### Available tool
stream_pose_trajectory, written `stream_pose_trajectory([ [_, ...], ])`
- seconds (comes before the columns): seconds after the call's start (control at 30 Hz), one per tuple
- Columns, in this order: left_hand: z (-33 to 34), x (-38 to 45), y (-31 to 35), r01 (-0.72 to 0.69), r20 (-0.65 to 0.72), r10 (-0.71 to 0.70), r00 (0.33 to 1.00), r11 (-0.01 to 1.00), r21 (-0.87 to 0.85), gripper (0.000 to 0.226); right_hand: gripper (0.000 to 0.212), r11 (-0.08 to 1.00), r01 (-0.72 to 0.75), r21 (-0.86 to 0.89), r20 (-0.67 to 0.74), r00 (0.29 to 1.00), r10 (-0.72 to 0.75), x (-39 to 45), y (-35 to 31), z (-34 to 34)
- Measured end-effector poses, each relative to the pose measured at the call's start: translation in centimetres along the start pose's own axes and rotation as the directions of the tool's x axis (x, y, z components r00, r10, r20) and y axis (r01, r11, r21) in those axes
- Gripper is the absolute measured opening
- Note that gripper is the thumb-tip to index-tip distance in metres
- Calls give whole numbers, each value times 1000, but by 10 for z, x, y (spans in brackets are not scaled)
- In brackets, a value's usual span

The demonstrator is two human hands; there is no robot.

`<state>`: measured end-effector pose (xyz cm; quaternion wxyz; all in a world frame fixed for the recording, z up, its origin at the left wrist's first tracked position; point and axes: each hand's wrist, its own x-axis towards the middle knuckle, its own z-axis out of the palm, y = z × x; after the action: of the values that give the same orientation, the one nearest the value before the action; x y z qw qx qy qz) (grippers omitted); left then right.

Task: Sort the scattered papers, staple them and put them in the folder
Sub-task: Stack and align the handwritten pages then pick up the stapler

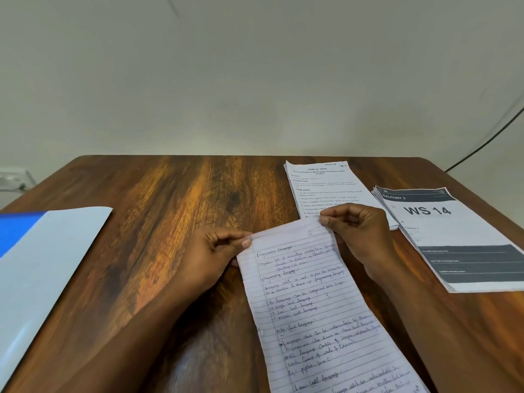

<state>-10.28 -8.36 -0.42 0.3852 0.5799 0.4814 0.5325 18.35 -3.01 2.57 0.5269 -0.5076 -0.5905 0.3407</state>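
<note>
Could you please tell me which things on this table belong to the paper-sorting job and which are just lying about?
Job:
- handwritten lined sheet, pinched at its top corners by the left hand and right hand
- WS 14 stack
- blue folder

Lying about:
- printed instruction sheet
- black cable
- wall socket

A single wide-angle view, worn on the person's head, looks forward and down across the wooden desk; it sits close above the near edge, so both forearms run in from the bottom corners; the far edge of the desk crosses mid-frame, and a plain pale wall fills the upper half; lines bow towards the borders; with no second view, nothing is shared.
</note>
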Motion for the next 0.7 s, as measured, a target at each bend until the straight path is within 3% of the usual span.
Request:
stream_pose_trajectory([
  [0.17, -2, 1, -4, 12, -160, -10, 987, 1000, 13, 17, 17, 995, -29, 95, -38, 999, 32, 1, 0, 1],
  [0.4, 0, 1, -2, 31, -194, -28, 981, 999, 12, 13, 24, 992, -34, 126, -6, 999, 35, -1, 0, 2],
  [0.5, 1, 0, 2, 32, -195, -33, 980, 999, -7, 12, 18, 996, -26, 91, -6, 1000, 27, -3, -1, 3],
  [0.57, 4, -3, 10, 62, -139, -73, 988, 995, -83, 25, 16, 994, -27, 101, -43, 999, 31, -3, -2, 5],
  [0.7, 13, -11, 18, 187, 127, -166, 978, 967, -172, 41, 17, 982, -28, 189, -141, 988, 55, -2, -3, 8],
])
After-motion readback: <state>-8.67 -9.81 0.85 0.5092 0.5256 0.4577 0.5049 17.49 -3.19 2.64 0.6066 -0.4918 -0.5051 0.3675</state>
